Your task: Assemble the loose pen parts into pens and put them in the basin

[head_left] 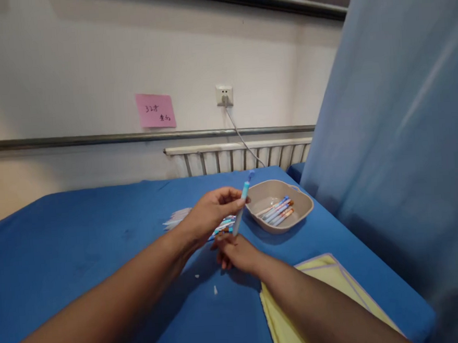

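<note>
The left hand (pixel 212 210) grips a slim blue-and-white plastic pen (pixel 238 220); the right hand (pixel 240 254) is at its lower end, grip unclear; seemingly single-pen handling, next needing steadiness.

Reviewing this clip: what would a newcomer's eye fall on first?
Probably the tilted blue-topped pen in the left hand, mid-picture, just above the right hand. Then the beige basket with more pens, to its right, and the pink note on the wall.
</note>
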`<state>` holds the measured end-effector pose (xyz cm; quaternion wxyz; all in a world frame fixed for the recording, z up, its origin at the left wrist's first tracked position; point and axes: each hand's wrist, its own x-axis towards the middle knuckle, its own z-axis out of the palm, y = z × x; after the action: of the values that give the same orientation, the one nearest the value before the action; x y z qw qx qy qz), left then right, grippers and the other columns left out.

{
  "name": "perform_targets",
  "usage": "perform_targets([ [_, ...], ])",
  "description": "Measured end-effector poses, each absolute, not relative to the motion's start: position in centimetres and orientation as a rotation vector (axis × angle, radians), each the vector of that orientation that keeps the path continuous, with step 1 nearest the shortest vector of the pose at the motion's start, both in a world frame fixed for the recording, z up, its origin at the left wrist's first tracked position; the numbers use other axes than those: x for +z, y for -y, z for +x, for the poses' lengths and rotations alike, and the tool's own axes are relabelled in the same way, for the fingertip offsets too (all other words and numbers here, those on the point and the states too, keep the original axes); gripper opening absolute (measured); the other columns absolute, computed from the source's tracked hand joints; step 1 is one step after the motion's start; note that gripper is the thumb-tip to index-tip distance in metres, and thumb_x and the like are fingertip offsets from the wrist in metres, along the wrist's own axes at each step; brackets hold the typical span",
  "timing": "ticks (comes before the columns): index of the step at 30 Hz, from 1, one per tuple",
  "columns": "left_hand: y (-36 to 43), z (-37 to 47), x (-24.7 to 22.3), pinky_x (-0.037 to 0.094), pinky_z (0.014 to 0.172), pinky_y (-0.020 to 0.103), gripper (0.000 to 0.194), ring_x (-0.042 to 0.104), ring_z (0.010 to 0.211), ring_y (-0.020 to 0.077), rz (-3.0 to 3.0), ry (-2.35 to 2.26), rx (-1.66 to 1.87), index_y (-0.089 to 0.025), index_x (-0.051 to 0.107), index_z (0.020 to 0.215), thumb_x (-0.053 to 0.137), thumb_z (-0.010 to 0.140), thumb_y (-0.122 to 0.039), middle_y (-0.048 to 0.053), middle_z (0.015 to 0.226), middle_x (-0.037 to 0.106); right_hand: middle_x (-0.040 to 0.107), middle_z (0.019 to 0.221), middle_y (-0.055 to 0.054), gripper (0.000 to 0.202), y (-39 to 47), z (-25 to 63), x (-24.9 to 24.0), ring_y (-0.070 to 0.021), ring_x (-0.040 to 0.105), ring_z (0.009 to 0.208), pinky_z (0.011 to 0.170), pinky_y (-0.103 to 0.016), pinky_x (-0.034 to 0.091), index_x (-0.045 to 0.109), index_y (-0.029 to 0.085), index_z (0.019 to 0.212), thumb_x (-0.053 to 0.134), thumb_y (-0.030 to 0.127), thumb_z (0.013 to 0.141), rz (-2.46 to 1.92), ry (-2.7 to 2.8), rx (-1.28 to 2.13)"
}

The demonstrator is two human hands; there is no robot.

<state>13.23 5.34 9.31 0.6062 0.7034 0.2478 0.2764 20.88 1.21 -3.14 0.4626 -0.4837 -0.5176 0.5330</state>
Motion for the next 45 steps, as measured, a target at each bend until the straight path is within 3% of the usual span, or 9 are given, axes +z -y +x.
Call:
perform_targets([
  [4,-6.9,19.0,10.9,0.043,0.065,0.025,0.029,0.056,0.069,0.0123,1.769,-0.520,0.650,-0.014,0.066,0.085,0.071,0.069,-0.038,0.003,0.078,0.064,0.059,0.060,0.001,0.026,-0.6,20.9,-2.7,-0.0094,0.054,0.049,0.053,-0.020,0.042,0.062,0.016,0.085,0.043,0.032,0.090,-1.291,1.665,1.089],
  [9,-9.0,24.7,9.2,0.044,0.060,0.023,0.024,0.054,0.064,0.0104,1.993,-0.660,0.594,-0.012,0.063,0.084,0.066,0.073,-0.034,0.001,0.072,0.061,0.070,0.082,-0.004,0.029,0.1,21.3,-1.2,-0.0161,0.063,0.073,0.065,-0.024,0.045,0.066,0.018,0.092,0.042,0.033,0.089,-1.443,1.920,0.826],
  [16,-12.1,28.7,4.9,0.045,0.057,0.022,0.014,0.054,0.062,0.0116,2.250,-0.859,0.364,-0.012,0.064,0.075,0.069,0.071,-0.025,0.000,0.065,0.060,0.068,0.109,-0.007,0.033,0.2,21.7,-0.6,-0.0225,0.063,0.096,0.070,-0.027,0.047,0.063,0.020,0.109,0.043,0.034,0.086,-1.485,2.041,0.704],
  [20,-12.6,29.6,3.7,0.051,0.071,0.031,0.019,0.060,0.080,0.0167,2.403,-0.926,0.150,-0.012,0.063,0.093,0.062,0.082,-0.028,0.004,0.091,0.064,0.068,0.110,-0.007,0.034,-0.5,21.3,-1.0,-0.0236,0.063,0.098,0.070,-0.028,0.050,0.062,0.021,0.111,0.041,0.034,0.088,-1.516,2.160,0.649],
  [23,-12.2,30.1,3.2,0.051,0.080,0.040,0.028,0.059,0.095,0.0213,2.480,-0.956,0.012,-0.014,0.056,0.111,0.053,0.089,-0.031,0.007,0.112,0.058,0.066,0.114,-0.004,0.029,-1.0,21.1,-1.0,-0.0229,0.061,0.102,0.076,-0.029,0.050,0.065,0.022,0.106,0.044,0.032,0.087,-1.534,2.293,0.573],
  [27,-11.6,30.7,2.9,0.051,0.082,0.041,0.030,0.058,0.098,0.0226,2.537,-0.995,-0.108,-0.015,0.055,0.114,0.054,0.089,-0.031,0.008,0.115,0.057,0.057,0.129,-0.005,0.031,-1.1,21.2,-0.6,-0.0218,0.057,0.111,0.083,-0.027,0.049,0.063,0.020,0.111,0.047,0.027,0.086,-1.446,2.366,0.471],
  [34,-11.2,31.4,3.0,0.051,0.081,0.040,0.030,0.058,0.098,0.0226,2.569,-1.027,-0.211,-0.015,0.055,0.114,0.054,0.088,-0.031,0.008,0.115,0.057,0.060,0.124,-0.003,0.034,-1.4,21.3,-1.2,-0.0227,0.057,0.111,0.084,-0.027,0.049,0.063,0.022,0.112,0.055,0.023,0.079,-1.370,2.327,0.497],
  [41,-11.1,31.2,2.8,0.051,0.081,0.040,0.030,0.059,0.097,0.0216,2.582,-1.016,-0.158,-0.016,0.055,0.114,0.054,0.089,-0.031,0.008,0.115,0.057,0.054,0.132,-0.006,0.037,-1.6,21.2,-1.5,-0.0240,0.047,0.123,0.099,-0.034,0.041,0.059,0.019,0.117,0.051,0.019,0.080,-1.278,2.295,0.487],
  [45,-10.8,30.5,3.3,0.050,0.079,0.036,0.022,0.061,0.090,0.0222,2.582,-0.988,-0.027,-0.012,0.063,0.099,0.060,0.084,-0.028,0.008,0.100,0.064,0.059,0.125,-0.005,0.032,-1.0,21.5,-1.1,-0.0241,0.051,0.118,0.095,-0.033,0.043,0.063,0.021,0.111,0.051,0.019,0.081,-1.343,2.266,0.557],
])
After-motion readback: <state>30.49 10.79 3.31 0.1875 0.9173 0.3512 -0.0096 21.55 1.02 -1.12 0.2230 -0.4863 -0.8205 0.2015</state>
